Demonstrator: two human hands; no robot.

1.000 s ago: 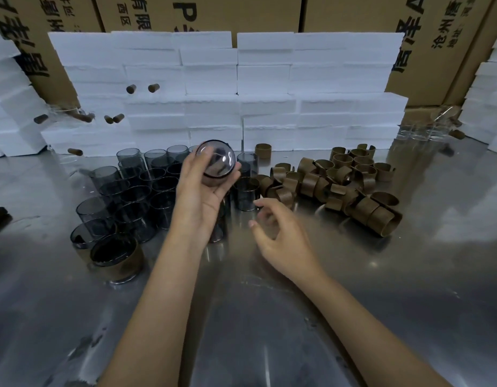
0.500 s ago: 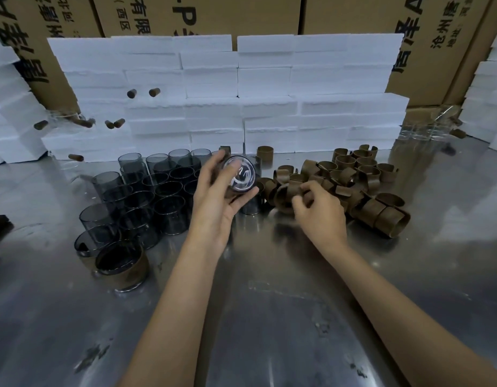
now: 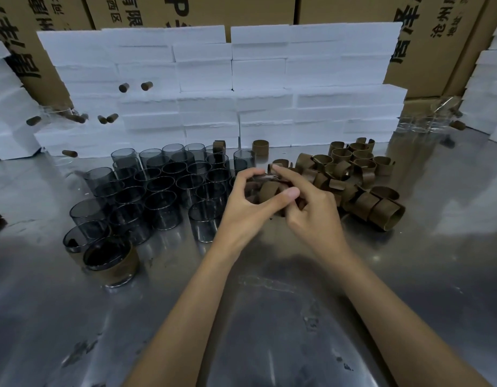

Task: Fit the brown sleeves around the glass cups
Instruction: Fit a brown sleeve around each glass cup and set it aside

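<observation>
My left hand [image 3: 248, 203] and right hand [image 3: 311, 210] meet over a curled brown paper sleeve [image 3: 271, 191], both pinching it around a smoky glass cup (mostly hidden). If the sleeve springs open or the glass slips, it could topple the neighbouring dark glass cups [image 3: 160, 188].

A cluster of glass cups [image 3: 169, 188] is set upright on the metal table [image 3: 409, 275], left of centre. A pile of sleeves [image 3: 353, 180] is heaped to the right of it. Between the two groups, the left hand [image 3: 247, 208] and right hand [image 3: 311, 213] are held together, touching, around one sleeve [image 3: 269, 192]. One sleeved cup [image 3: 111, 261] is placed nearest, before the cluster's left end. Foam blocks [image 3: 258, 88] are stacked behind everything, with cardboard boxes [image 3: 437, 37] behind them.
</observation>
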